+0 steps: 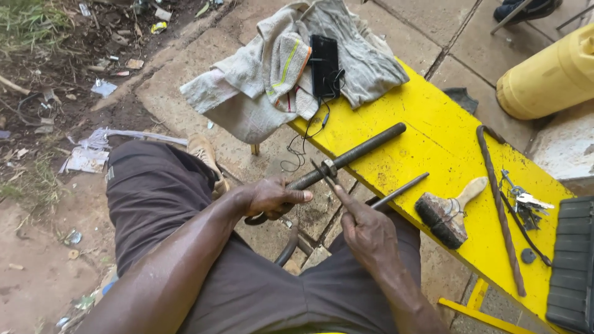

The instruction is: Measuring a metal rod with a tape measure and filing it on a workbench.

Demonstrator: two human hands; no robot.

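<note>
My left hand (pixel 272 198) grips the near end of a dark metal pipe (pixel 365 147) that slants up and rests on a yellow bench (pixel 433 117). A small metal clamp (pixel 328 168) sits around the pipe just beyond my thumb. My right hand (pixel 368 232) pinches a thin dark tool (pixel 323 173) whose tip touches that clamp. A thin metal rod (pixel 401 189) lies past my right hand at the bench edge. I sit with my legs in dark brown trousers (pixel 154 192) below the hands.
On the bench lie a worn brush (pixel 447 213), a long twisted steel bar (pixel 499 207), a bunch of keys (pixel 526 204), a black ribbed block (pixel 572 260), and a grey cloth (pixel 272 74) with a black phone (pixel 324 65). A yellow jerrycan (pixel 550 74) stands at right.
</note>
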